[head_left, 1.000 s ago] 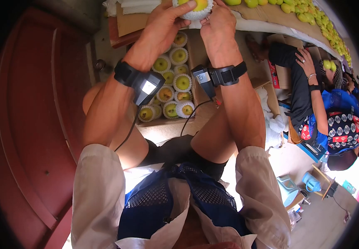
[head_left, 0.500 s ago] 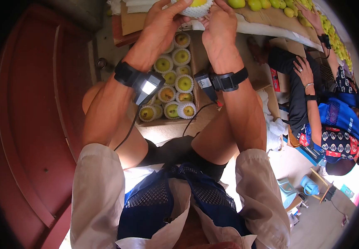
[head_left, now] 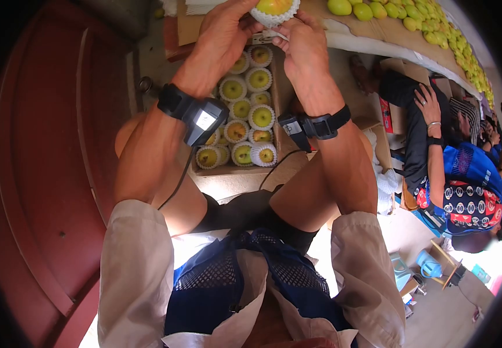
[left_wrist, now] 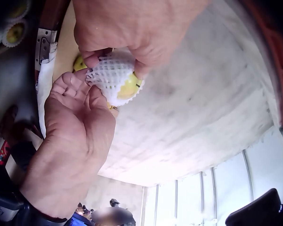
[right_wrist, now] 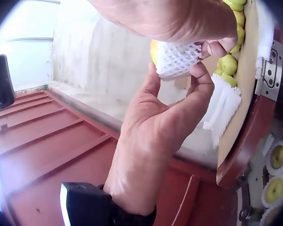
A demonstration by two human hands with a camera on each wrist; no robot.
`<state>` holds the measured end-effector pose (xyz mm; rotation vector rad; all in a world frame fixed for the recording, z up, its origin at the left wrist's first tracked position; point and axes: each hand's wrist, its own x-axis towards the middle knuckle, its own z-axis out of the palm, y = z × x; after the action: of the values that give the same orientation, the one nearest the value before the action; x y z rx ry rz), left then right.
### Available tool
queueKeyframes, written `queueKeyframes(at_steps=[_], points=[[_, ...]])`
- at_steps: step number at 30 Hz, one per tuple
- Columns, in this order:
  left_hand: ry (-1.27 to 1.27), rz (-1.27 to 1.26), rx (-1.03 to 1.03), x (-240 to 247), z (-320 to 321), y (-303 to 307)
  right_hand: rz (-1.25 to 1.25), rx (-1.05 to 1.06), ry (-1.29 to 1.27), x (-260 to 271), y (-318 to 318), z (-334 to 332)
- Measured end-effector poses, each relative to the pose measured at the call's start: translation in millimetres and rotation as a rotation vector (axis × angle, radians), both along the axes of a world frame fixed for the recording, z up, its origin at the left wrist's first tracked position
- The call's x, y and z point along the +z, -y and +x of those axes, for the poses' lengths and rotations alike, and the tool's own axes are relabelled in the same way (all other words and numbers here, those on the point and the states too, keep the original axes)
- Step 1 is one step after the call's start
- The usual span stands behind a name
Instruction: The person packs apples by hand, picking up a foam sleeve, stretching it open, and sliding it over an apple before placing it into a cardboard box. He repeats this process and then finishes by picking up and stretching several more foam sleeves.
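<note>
At the top of the head view, a yellow-green apple sits partly inside a white foam net. My left hand holds the apple between thumb and fingers. In the left wrist view, the apple's bare end with a dark stem shows past the net's edge. My right hand pinches the gathered end of the net, fingertips curled in against it. In the right wrist view, the left thumb lies along the apple's side and the net covers most of the fruit.
Below the hands stands a cardboard box of netted apples. Loose green fruit lies on the table. White foam nets are stacked at the table's left end. A seated person is on the right; a red door on the left.
The apple and both hands have shifted slightly down in the head view, and more of the apple's top shows. The other person's arm, stretched over the loose fruit half a second ago, is withdrawn.
</note>
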<state>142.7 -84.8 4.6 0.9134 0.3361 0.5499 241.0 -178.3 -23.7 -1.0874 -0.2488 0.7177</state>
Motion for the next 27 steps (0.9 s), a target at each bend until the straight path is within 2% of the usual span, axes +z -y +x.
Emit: queueKeyframes(at_steps=[5,8,11,14,18,19,22,27], points=[[-0.023,0.057,-0.015,-11,-11,-15,-0.112,0.132,0.083,-8,10,13],[-0.030,0.084,-0.015,-18,-21,-19,-0.167,0.110,0.228,-20,15,25],[-0.073,0.137,-0.025,-14,-30,-21,-0.114,-0.049,0.395,-9,13,16],[-0.094,0.197,-0.038,-13,-40,-20,-0.193,-0.021,0.562,9,22,6],[-0.110,0.228,-0.080,-15,-49,-16,-0.247,0.109,0.565,24,33,-9],[-0.131,0.243,-0.082,-17,-52,-16,-0.164,0.168,0.608,25,34,-14],[-0.167,0.308,-0.110,-24,-59,-19,-0.255,0.301,0.716,21,34,-14],[-0.310,0.464,-0.090,-29,-66,-25,-0.120,0.345,0.756,10,31,-32]])
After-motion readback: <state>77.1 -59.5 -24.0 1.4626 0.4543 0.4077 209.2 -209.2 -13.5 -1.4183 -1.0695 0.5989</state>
